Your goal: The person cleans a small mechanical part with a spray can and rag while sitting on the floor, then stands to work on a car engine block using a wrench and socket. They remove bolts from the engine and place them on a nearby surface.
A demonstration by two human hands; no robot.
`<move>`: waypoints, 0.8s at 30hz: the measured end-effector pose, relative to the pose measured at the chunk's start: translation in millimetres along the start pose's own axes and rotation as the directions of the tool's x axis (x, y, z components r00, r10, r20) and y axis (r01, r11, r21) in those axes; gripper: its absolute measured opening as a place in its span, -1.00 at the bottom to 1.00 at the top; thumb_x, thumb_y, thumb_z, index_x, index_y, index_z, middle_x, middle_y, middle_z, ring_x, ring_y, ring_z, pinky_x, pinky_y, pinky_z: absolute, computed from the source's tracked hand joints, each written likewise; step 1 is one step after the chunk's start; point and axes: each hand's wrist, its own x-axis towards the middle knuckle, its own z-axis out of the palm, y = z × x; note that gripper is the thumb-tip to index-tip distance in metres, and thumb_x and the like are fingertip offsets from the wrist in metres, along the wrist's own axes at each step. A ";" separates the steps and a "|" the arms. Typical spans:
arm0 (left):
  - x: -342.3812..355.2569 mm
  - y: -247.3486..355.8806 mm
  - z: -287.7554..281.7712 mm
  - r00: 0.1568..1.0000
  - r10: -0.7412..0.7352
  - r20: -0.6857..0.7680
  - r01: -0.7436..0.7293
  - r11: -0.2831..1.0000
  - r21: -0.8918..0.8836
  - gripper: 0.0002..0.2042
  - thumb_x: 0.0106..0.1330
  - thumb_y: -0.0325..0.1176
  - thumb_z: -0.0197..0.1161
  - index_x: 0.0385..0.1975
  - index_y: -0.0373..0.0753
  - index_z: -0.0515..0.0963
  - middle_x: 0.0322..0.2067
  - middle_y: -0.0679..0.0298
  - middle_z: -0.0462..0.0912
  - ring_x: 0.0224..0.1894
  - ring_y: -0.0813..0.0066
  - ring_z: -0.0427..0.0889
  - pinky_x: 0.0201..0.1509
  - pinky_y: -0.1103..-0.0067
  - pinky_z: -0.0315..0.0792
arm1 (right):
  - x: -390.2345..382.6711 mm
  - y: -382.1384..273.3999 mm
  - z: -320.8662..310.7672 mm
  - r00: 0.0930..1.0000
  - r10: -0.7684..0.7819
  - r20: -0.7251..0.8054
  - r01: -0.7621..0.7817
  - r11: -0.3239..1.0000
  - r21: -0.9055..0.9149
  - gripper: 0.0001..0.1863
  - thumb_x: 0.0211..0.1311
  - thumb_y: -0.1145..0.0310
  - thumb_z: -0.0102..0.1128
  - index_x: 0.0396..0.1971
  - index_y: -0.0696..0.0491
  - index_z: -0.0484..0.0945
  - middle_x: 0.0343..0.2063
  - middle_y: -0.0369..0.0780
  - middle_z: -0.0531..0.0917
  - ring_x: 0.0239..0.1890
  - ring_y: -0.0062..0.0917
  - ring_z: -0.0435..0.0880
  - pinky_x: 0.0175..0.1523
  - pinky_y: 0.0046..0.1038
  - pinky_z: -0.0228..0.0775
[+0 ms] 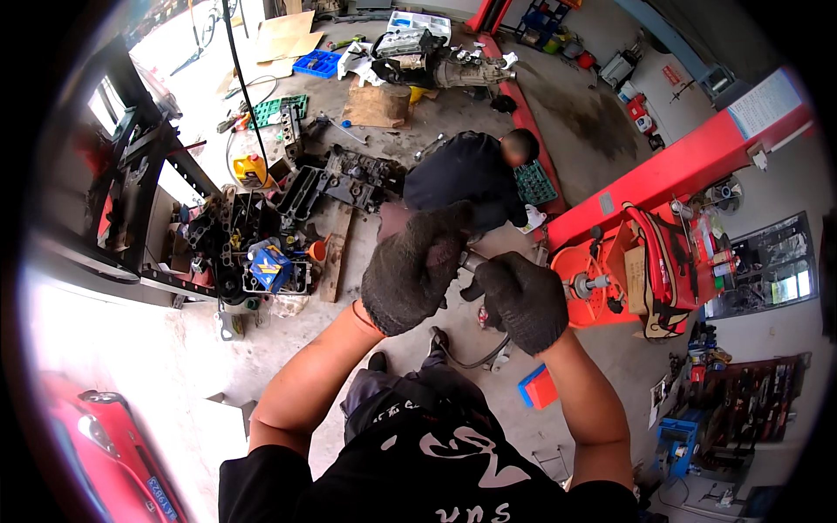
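Both my hands wear dark knit gloves and meet in front of my chest. My left hand is closed, its fingers curled; what lies inside them is hidden. Behind its top edge shows a maroon patch, perhaps cloth, and I cannot tell whether I hold it. My right hand is closed around a short silver cylindrical part that points toward the left glove. Just under the right fingers hangs a dark piece whose kind is unclear. A dark hose curves below the hands, near my feet.
A person in dark clothes crouches just ahead. Engine parts cover the floor to the left, beside a wooden board. At right stand a red lift post, an orange tray and a red tool bag. A red car is at lower left.
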 end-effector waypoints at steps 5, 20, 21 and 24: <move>9.2 -1.6 13.4 0.913 -0.402 -0.071 0.343 0.850 -0.401 -0.58 0.57 -0.14 -0.04 0.17 -0.38 0.39 -0.25 0.06 0.70 -0.34 0.45 0.69 -0.21 0.56 0.56 | -1.4 19.9 -3.0 0.951 -0.250 -0.180 0.233 0.966 -0.110 -0.53 0.42 0.00 0.18 -0.41 0.17 0.59 -0.59 -0.15 0.71 -0.71 -0.65 0.55 -0.59 -0.55 0.34; 22.5 1.1 0.6 0.937 -0.318 -0.144 0.185 0.803 -0.567 -0.26 0.27 -0.13 0.28 0.41 -0.35 0.22 0.22 0.03 0.51 0.24 0.26 0.51 0.36 0.39 0.34 | 45.1 40.2 -44.2 0.911 -0.074 0.407 -0.266 0.649 0.713 -0.36 0.50 -0.13 -0.10 0.14 0.20 0.46 -0.58 -0.15 0.68 -0.84 -0.66 0.39 -0.73 -0.61 0.22; 24.5 8.0 4.6 0.937 -0.328 -0.124 0.169 0.732 -0.660 -0.25 0.27 -0.16 0.28 0.42 -0.34 0.20 0.21 0.04 0.51 0.23 0.26 0.52 0.34 0.39 0.36 | 52.3 40.6 -45.1 0.902 -0.083 0.423 -0.267 0.663 0.700 -0.37 0.50 -0.16 -0.12 0.01 0.20 0.48 -0.62 -0.16 0.65 -0.86 -0.64 0.37 -0.74 -0.60 0.21; 29.2 30.6 16.7 0.901 -0.414 -0.130 0.215 0.687 -0.694 -0.27 0.26 -0.38 0.27 0.45 -0.27 0.16 0.19 0.06 0.50 0.10 0.26 0.60 0.17 0.41 0.50 | 77.4 27.7 -39.6 0.873 -0.099 0.477 -0.266 0.722 0.638 -0.31 0.49 -0.19 -0.16 -0.43 0.18 0.64 -0.73 -0.20 0.59 -0.90 -0.60 0.35 -0.78 -0.55 0.19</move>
